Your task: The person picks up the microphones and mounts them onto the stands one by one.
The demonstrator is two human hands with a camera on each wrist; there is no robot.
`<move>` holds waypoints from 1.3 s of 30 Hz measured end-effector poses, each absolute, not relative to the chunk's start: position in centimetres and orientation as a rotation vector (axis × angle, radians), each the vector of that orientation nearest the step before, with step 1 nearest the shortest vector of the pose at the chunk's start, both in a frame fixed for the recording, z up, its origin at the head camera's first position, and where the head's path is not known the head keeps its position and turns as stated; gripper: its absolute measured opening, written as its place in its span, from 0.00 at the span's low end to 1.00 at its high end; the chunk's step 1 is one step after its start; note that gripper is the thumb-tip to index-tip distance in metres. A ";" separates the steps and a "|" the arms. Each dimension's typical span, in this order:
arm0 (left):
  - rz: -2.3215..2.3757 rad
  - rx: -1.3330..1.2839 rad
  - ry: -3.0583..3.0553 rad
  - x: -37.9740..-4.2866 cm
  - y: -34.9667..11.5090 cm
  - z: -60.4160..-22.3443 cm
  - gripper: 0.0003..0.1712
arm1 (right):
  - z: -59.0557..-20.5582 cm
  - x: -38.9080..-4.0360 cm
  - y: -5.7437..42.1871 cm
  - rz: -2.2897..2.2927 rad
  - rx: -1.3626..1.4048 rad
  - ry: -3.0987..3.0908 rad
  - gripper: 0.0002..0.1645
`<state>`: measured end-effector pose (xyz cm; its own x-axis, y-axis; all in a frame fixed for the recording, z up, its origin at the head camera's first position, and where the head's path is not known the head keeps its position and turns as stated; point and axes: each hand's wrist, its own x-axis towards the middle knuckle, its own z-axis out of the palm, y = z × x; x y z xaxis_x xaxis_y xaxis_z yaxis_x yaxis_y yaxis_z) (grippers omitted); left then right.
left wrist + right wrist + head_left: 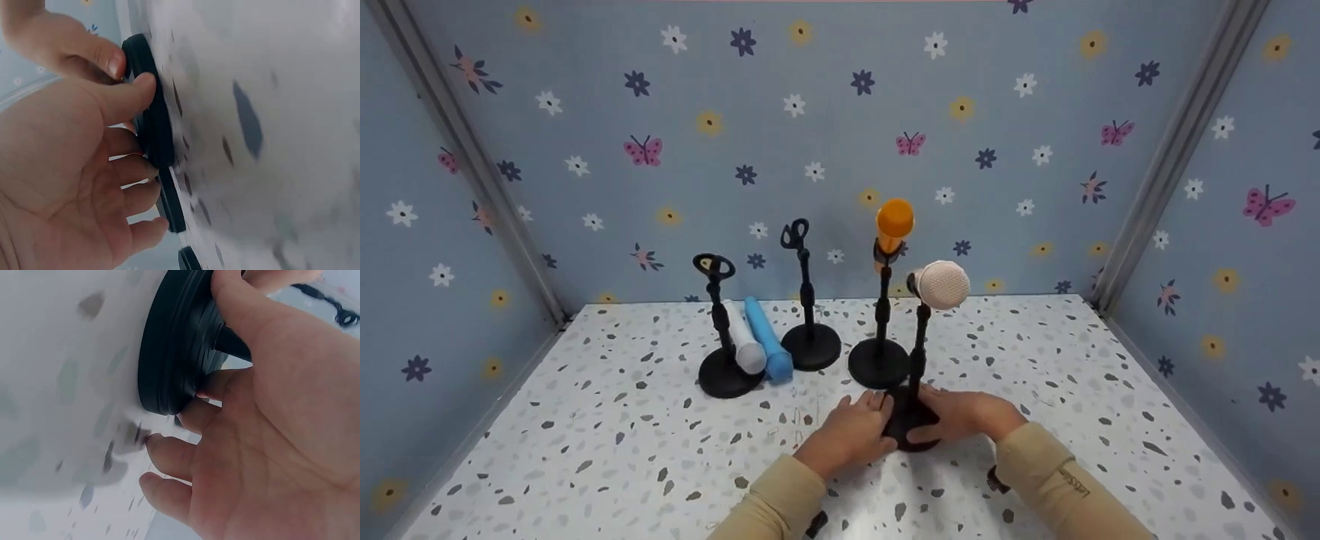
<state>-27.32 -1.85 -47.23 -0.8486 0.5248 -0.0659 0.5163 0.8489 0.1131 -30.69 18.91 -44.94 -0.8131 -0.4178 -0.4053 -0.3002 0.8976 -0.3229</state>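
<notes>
A black microphone stand [917,364] carries a pale, round-headed microphone [945,285] in its clip. Both hands are at its round base, which sits on the speckled tabletop. My left hand [851,435] grips the base's left edge; in the left wrist view its thumb lies across the rim of the base [160,132]. On the opposite side, my right hand [960,416] holds the base, its thumb over the top. The right wrist view shows some right-hand fingers [171,455] reaching past the base [169,343]. Just behind stands another stand [879,365] with an orange microphone [895,221].
Left of these are two stands with bare clips, one at the back [811,349] and one nearer [727,375]. Between them lie a white microphone [745,341] and a blue microphone [769,341]. Flower-patterned walls [840,112] enclose the table [607,420] on three sides.
</notes>
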 end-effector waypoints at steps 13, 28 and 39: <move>-0.013 0.888 3.044 -30.5 4.1 -47.9 0.35 | -44.8 -31.4 23.4 -0.460 -0.295 2.640 0.59; -0.063 0.659 3.023 -34.0 8.9 -47.5 0.37 | -45.6 -33.7 25.7 -0.483 -0.048 2.713 0.54; -0.052 0.548 2.964 -35.5 9.9 -47.0 0.40 | -45.7 -35.8 26.6 -0.489 -0.026 2.685 0.53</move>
